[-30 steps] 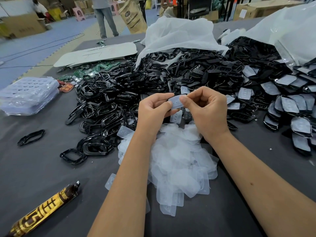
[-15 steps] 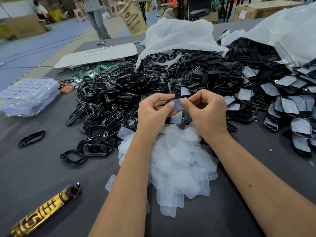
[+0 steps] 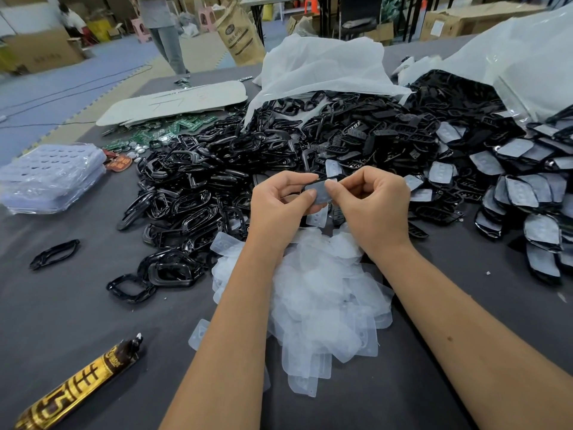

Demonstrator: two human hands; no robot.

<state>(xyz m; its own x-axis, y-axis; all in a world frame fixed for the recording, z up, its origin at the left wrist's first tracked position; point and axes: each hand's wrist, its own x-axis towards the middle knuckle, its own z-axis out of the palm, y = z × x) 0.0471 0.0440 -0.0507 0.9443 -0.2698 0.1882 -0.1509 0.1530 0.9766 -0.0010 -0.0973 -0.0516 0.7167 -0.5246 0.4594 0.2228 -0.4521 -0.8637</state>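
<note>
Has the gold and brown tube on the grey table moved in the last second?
No. The gold and brown tube keeps the same place and slant below the lone black oval plastic frame.

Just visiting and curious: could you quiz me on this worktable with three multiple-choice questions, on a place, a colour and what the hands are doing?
1. Where on the table does the gold-and-brown tube lie? A) far right B) near left C) far middle
2. What colour is the heap of frames? A) red B) yellow C) black
3. What are the left hand and right hand doing? A) pinching one small part together B) lying flat C) hanging down

1 B: it lies on the grey top, lower left. 2 C: all glossy black. 3 A: both hands' fingers curl on it.
</note>
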